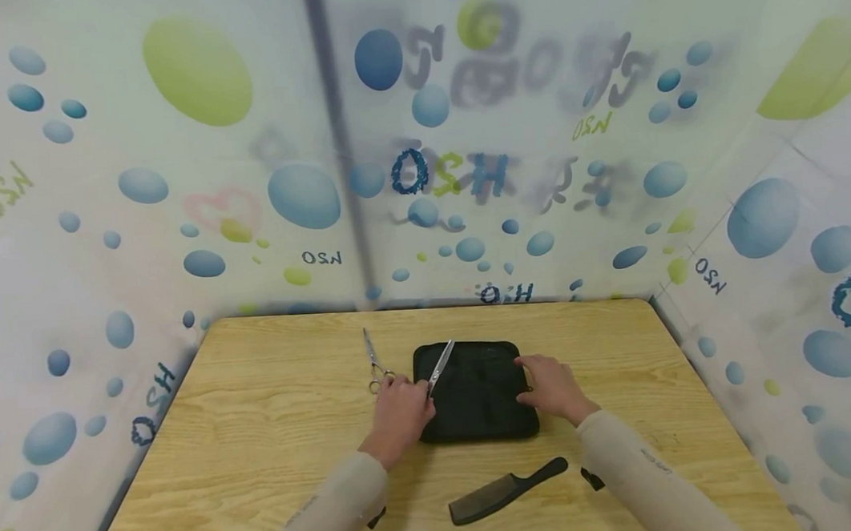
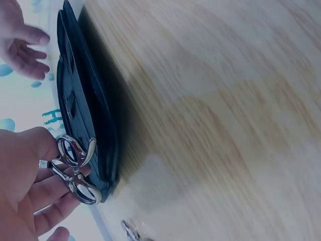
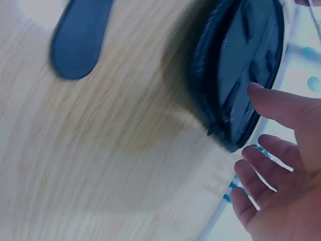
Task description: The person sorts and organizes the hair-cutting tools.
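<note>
Two sleeves (image 1: 646, 470) entered at the bottom of the head frame, with the comb (image 1: 487, 500) lying between them on the table (image 1: 261, 434). The black case (image 1: 486, 399) lay at centre. Progress was judged partial: one tool was in hand, two lay outside the case. The left hand (image 1: 399, 411) held the first scissors (image 1: 440, 369) by the loops, blades slanting up and right over the case's left side, not set down. The second scissors (image 1: 370, 350) lay left of the case, untended. The right hand (image 1: 553, 387) stood at the case's right edge, fingers apart, gripping nothing (thumb contact could not be confirmed). Whether the zip (image 3: 224, 47) was open could not be told. The left hand partly hid the case's left edge and crowded the second scissors' loops. A patterned wall (image 1: 72, 276) stood behind.
</note>
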The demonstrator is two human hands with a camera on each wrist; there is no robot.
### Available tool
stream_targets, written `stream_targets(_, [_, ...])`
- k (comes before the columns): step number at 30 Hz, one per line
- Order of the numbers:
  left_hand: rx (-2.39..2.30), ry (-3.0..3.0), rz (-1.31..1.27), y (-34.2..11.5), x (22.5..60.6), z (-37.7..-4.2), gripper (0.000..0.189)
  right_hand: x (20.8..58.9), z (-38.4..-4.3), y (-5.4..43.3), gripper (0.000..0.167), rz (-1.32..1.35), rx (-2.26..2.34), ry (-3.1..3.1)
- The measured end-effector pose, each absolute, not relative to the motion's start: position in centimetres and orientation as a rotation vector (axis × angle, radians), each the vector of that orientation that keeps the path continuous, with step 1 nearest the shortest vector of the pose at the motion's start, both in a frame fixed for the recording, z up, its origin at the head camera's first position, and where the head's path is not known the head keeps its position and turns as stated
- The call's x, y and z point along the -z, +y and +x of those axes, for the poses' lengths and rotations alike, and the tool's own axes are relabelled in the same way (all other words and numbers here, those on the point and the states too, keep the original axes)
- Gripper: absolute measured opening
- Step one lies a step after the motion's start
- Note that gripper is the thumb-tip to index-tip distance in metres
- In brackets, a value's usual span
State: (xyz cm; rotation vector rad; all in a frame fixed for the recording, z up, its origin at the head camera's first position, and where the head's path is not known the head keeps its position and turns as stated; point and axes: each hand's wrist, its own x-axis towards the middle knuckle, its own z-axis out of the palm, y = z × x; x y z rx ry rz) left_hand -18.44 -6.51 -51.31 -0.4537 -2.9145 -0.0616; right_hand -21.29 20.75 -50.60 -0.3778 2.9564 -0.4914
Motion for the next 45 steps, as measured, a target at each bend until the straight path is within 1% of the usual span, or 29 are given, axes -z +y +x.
stream_targets(3, [0.047,-2.909,-0.460,-7.1,51.2,-18.6,0.018,50.8,-21.2,21.2,0.070,-0.357,0.454,2.936])
stream_targets(5, [0.039,-2.901,-0.465,-7.5,51.2,-18.7,0.018,50.8,-21.1,21.4,0.075,-0.361,0.450,2.923])
stream_targets(9, [0.022,-2.922,-0.479,-8.3,51.1,-18.9,0.018,50.8,-21.0,21.6,0.081,-0.386,0.426,2.912])
stream_targets(16, [-0.002,-2.917,-0.519,-9.5,51.3,-19.4,0.012,51.2,-20.8,21.8,0.090,-0.425,0.403,2.860])
stream_targets(24, [-0.044,-2.897,-0.555,-10.5,51.2,-19.7,0.012,51.9,-20.9,21.8,0.102,-0.453,0.349,2.796])
stream_targets(30, [-0.101,-2.936,-0.553,-11.1,51.3,-20.0,0.010,52.3,-21.1,21.7,0.106,-0.475,0.284,2.783])
stream_targets(45, [-0.198,-2.943,-0.602,-11.7,50.7,-20.5,0.010,52.1,-20.7,21.5,0.106,-0.484,0.254,2.720])
